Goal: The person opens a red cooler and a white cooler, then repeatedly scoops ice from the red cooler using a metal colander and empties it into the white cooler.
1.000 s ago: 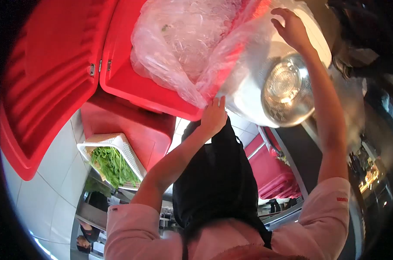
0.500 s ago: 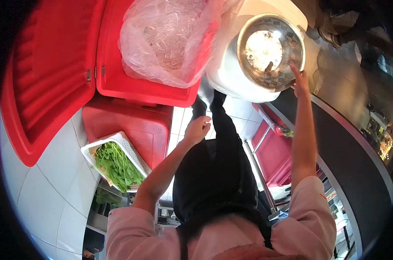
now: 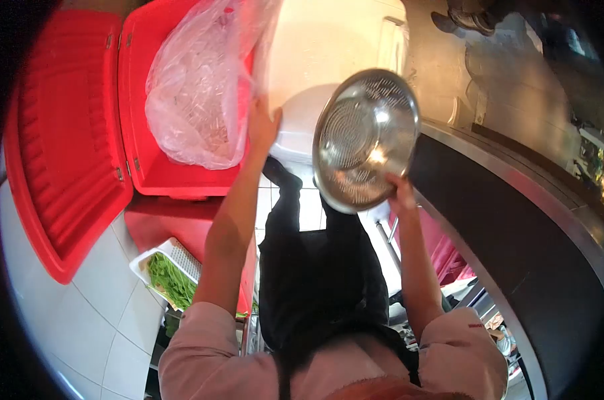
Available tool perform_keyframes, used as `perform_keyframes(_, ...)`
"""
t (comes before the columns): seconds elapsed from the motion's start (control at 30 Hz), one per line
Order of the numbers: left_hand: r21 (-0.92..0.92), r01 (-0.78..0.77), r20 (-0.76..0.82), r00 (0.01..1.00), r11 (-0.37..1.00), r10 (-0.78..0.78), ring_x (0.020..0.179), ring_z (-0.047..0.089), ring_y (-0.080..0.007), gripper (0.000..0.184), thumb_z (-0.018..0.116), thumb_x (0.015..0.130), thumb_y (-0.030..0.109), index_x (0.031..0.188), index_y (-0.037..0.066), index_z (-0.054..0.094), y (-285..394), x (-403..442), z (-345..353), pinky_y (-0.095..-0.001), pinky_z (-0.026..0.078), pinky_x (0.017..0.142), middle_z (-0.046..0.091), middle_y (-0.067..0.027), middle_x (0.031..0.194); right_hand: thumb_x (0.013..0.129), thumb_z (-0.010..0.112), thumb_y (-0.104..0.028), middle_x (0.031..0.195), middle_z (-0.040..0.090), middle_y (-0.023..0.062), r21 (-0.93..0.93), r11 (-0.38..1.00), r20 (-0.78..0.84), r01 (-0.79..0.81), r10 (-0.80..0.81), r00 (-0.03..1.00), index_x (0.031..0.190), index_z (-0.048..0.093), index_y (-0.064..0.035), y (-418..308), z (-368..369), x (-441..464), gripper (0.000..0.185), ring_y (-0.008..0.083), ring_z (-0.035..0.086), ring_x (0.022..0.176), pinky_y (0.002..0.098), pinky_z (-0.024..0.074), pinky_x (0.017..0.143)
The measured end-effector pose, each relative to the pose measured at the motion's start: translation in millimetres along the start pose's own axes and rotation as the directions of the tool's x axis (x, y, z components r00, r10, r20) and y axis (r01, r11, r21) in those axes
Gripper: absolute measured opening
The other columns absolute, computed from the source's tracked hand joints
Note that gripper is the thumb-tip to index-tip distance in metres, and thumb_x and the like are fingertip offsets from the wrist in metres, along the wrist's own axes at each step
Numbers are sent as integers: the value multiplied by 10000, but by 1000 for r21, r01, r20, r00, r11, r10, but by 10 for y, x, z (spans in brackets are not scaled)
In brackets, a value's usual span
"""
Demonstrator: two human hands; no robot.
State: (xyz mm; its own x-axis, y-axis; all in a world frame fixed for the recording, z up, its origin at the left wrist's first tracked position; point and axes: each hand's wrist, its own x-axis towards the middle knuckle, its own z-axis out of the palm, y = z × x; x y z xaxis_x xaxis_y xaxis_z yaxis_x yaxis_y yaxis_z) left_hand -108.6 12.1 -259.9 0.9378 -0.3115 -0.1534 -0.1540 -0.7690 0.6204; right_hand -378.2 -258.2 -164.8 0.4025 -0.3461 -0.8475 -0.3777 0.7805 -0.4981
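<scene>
My right hand (image 3: 403, 195) grips the rim of a round metal colander (image 3: 355, 127). The colander is tilted, its perforated inside facing me, in front of a white box (image 3: 335, 40). My left hand (image 3: 264, 125) reaches forward between that box and an open red cooler (image 3: 182, 181). Its thumb stands apart from the fingers, which lie by the edge of a clear plastic bag (image 3: 192, 100). Whether they touch the bag is unclear. The bag sits inside the cooler and holds ice.
The cooler's red lid (image 3: 68, 140) hangs open at the left. Below, a white basket of leafy greens (image 3: 172, 280) rests by another red box (image 3: 165, 223). A dark counter side with a metal edge (image 3: 515, 180) runs along the right. A person's shoe (image 3: 472, 21) shows at top right.
The colander has come off the white box toward me and tilted, held in my right hand. My left hand has moved forward and left from near my legs to the bag's edge.
</scene>
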Motion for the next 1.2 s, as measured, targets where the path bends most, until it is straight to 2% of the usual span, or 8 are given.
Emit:
perform_keyframes(0.17,48,334,155,929,941,-337,1124,440,-393,696,517,788,439,1182,-120,387,388,594,-52,-429,377,931,426,-317,1201,753,581,-2,984,606,129,51,996,31,-76,74,997,1059,531,52,96,-189,-476,314,236,592,898,334,461,816)
perform_keyframes(0.27,462,310,264,847,831,-462,1058,507,-368,669,541,759,430,1111,-128,435,686,884,-105,-425,441,853,483,-302,1142,752,590,-12,989,606,140,18,989,33,-144,143,989,1036,539,69,114,-240,-557,300,235,596,894,330,466,805)
perform_keyframes(0.4,491,308,45,925,815,-377,992,551,-356,590,565,742,383,1041,-119,486,827,1169,24,-423,454,827,547,-290,1033,743,593,-18,974,607,153,-6,989,28,-148,148,989,1030,534,94,206,-270,-670,314,234,595,878,322,462,791)
perform_keyframes(0.57,-126,181,-69,979,975,-190,938,512,-396,366,486,815,258,994,-58,537,263,8,249,-460,392,833,537,-277,980,731,579,-8,947,613,146,66,994,-17,-92,93,996,1010,550,99,256,13,-877,300,230,583,882,305,449,777)
perform_keyframes(0.67,-568,760,448,608,316,-656,954,511,-383,388,473,830,284,1029,-45,521,269,-1211,367,-455,389,845,534,-261,1008,719,582,-33,917,622,120,-13,1000,-35,7,-7,999,994,569,79,91,243,-848,298,203,588,823,282,443,754)
perform_keyframes(0.77,-576,769,779,413,-277,-471,970,510,-370,409,459,844,309,1065,-32,504,562,-1287,435,-450,387,858,530,-244,1036,699,587,-53,853,630,100,-96,988,49,123,-119,992,967,583,57,-371,603,-691,290,159,579,766,263,441,697)
perform_keyframes(0.97,-536,626,837,481,-566,-261,1002,508,-344,454,432,872,361,1136,-7,472,970,-852,351,-441,382,882,523,-211,1093,697,540,-49,880,604,93,-204,962,75,182,-170,983,973,557,64,-1240,956,-504,298,157,574,796,268,439,722)
perform_keyframes(1.2,-531,608,830,513,-590,-218,1040,506,-313,507,400,905,420,1219,23,434,1231,-439,302,-430,377,910,514,-173,1159,674,510,-41,1027,548,130,-53,986,-54,156,-159,986,1144,451,43,-1086,707,-317,482,220,547,930,329,446,804)
